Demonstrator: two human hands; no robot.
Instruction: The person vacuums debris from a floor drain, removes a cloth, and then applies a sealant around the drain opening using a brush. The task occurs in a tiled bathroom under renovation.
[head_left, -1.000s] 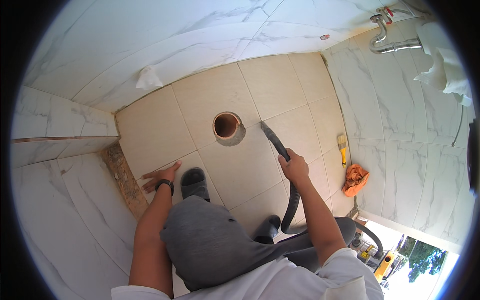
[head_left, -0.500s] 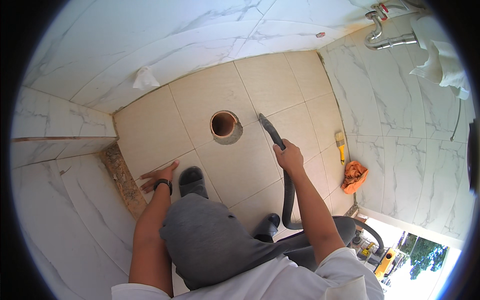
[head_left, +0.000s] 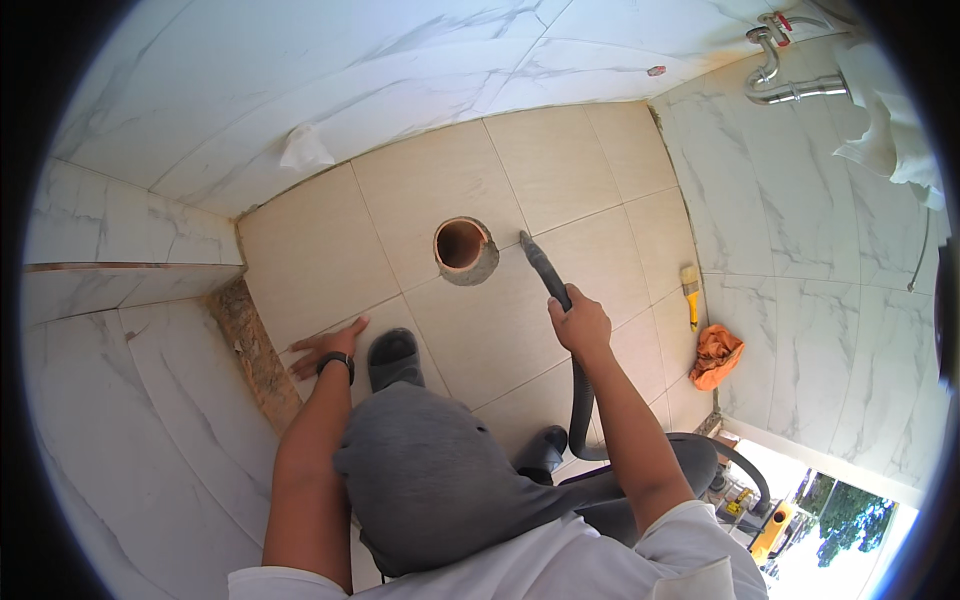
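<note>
Right hand [head_left: 580, 325] in closed grip on vacuum nozzle [head_left: 542, 265], tip just beside floor drain hole [head_left: 461, 245]; left hand [head_left: 325, 347] flat, fingers spread, on floor tile [head_left: 300, 260] left of the hole.

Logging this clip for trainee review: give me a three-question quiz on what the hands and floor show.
1. True or false: the right hand grips the vacuum nozzle.
2. Where does the left hand rest? A) on the wall B) flat on the floor tile C) in the drain hole
3. What lies by the right wall beside the orange rag?

Key: 1 true; 2 B; 3 a yellow-handled brush.
</note>
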